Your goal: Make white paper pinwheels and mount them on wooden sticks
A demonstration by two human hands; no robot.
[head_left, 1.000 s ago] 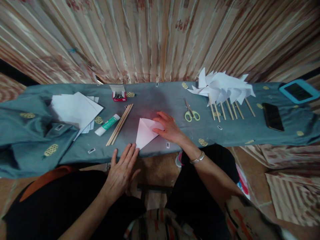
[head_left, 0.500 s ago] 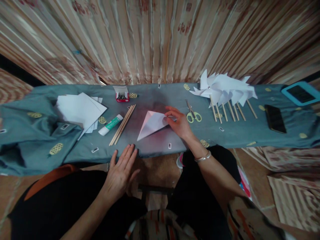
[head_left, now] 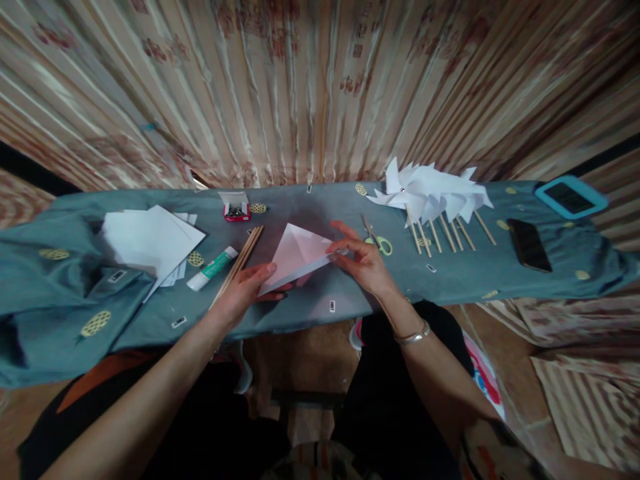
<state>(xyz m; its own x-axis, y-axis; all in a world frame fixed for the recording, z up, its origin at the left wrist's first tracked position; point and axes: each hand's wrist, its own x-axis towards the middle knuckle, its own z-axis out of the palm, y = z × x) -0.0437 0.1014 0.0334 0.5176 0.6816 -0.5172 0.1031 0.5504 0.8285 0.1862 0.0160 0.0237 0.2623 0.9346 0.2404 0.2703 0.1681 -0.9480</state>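
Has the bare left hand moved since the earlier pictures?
Yes, forward: the bare left hand now reaches well past the near ends of the thin tan wooden sticks.

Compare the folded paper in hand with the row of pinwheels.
The folded paper is held by the left hand and the right hand; the pinwheels lie on the cloth. The folded paper has straight edges; the pinwheels have curled, pointed blades. The folded paper has no visible stick; the pinwheels have wooden sticks. Both show pale paper.
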